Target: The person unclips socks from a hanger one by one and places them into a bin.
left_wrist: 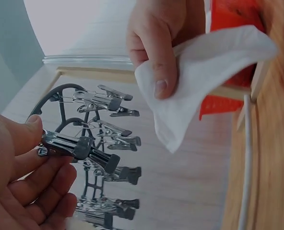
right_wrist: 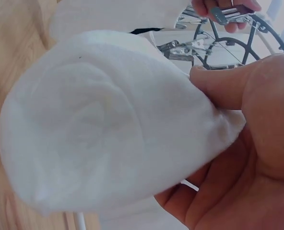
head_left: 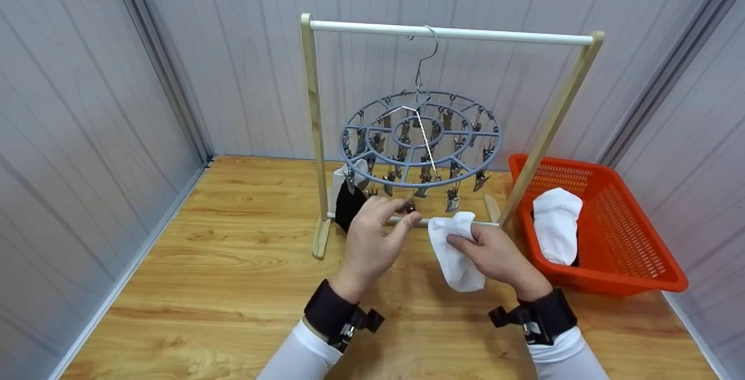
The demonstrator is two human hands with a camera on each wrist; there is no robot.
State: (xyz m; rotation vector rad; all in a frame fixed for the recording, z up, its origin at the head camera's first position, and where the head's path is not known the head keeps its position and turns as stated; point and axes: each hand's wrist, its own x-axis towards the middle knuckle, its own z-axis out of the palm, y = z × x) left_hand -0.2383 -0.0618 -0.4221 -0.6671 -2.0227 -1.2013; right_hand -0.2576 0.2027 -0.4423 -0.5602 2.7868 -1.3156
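My left hand (head_left: 372,237) pinches a clip (left_wrist: 65,143) under the round hanger (head_left: 407,184), my right hand (head_left: 505,259) a white sock (head_left: 457,258); red basket (head_left: 620,240) rightward.

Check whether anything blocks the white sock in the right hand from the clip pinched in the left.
Nothing visible does. In the head and left wrist views, only an open gap separates the white sock, held by the right hand, from the clip in the left hand.

Pale streaked wall panels (head_left: 256,77), grey corner trim (head_left: 165,63), wood-grain surface (head_left: 221,293) below.
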